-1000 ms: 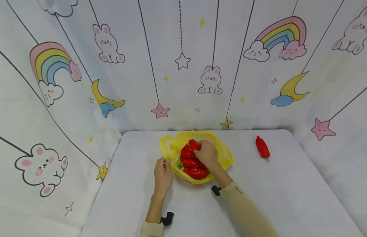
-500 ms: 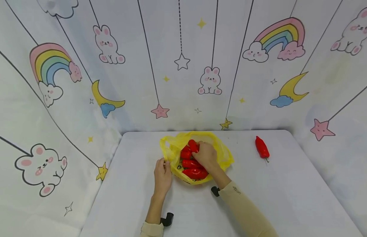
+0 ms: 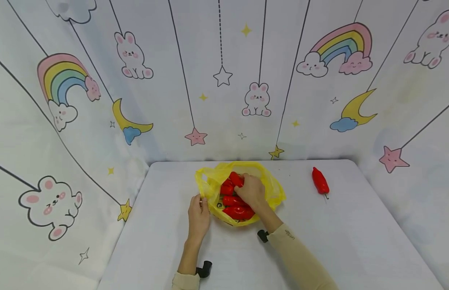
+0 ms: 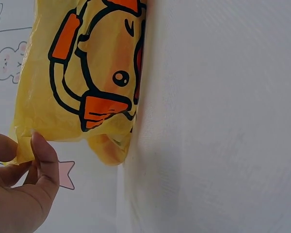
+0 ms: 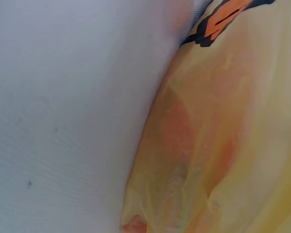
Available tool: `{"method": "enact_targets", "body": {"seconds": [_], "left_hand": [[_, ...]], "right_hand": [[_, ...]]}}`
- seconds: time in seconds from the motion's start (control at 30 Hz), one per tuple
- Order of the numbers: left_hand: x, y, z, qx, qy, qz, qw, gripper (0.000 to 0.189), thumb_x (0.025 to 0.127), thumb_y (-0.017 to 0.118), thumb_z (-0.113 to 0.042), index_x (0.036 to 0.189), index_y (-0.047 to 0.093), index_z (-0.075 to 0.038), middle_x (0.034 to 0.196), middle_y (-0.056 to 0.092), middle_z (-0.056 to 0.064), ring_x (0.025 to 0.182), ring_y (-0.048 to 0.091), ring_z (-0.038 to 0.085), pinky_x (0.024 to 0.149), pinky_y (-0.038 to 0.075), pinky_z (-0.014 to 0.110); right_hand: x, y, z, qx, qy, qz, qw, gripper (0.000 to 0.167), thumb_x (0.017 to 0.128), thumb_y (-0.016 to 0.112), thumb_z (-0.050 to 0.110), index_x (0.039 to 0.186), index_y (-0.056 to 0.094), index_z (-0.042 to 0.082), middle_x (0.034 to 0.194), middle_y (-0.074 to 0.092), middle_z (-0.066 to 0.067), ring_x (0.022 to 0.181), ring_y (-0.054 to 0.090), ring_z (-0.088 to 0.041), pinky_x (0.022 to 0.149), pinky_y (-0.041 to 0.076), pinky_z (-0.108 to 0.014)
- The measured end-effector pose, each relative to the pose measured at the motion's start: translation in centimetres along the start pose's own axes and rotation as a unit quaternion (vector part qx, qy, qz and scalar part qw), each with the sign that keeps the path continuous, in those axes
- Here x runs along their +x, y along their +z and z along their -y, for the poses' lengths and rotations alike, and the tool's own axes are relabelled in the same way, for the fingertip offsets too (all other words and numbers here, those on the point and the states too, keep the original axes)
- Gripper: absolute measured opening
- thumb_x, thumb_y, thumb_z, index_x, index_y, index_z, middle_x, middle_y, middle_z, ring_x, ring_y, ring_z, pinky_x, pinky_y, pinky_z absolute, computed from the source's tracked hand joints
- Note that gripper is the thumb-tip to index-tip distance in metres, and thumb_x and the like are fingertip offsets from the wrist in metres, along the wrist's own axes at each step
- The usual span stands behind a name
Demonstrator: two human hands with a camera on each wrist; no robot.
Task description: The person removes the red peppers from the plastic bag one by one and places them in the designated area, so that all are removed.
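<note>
The person's right hand (image 3: 252, 190) reaches into the yellow bag (image 3: 210, 183), thumb and fingers about one end of a red pepper (image 3: 235, 178) beside other peppers (image 3: 239, 212), while the left hand (image 4: 24, 194) pinches the bag's edge.

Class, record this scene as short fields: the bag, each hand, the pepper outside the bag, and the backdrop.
Bag: yellow, mouth open, resting on white table
Left hand: pinches the bag's edge
Right hand: in the bag's mouth, at red peppers; grip partly hidden
Loose pepper: on the table, right of the bag
Backdrop: white, with cartoon drawings
</note>
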State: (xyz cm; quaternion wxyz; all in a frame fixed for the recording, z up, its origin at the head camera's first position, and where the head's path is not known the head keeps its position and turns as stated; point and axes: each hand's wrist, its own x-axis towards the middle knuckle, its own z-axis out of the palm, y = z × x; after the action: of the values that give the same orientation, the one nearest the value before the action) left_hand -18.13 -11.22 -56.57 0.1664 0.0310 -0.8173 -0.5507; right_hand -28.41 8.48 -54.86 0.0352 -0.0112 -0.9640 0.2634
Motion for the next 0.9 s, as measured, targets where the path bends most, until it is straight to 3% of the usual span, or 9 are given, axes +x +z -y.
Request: {"method": "enact_targets", "body": {"seconds": [0.9], "left_hand": [[0.0, 0.0, -0.1, 0.003, 0.006, -0.015, 0.9999, 0.024, 0.110, 0.050, -0.011, 0.127, 0.061, 0.002, 0.107, 0.057, 0.011, 0.079, 0.059, 0.018, 0.063, 0.052, 0.026]], "right_hand": [[-1.8, -2.9, 0.2, 0.052, 0.006, -0.040, 0.9978, 0.048, 0.087, 0.081, 0.034, 0.128, 0.069, 0.013, 0.110, 0.073, -0.004, 0.092, 0.064, -0.025, 0.083, 0.060, -0.047]]}}
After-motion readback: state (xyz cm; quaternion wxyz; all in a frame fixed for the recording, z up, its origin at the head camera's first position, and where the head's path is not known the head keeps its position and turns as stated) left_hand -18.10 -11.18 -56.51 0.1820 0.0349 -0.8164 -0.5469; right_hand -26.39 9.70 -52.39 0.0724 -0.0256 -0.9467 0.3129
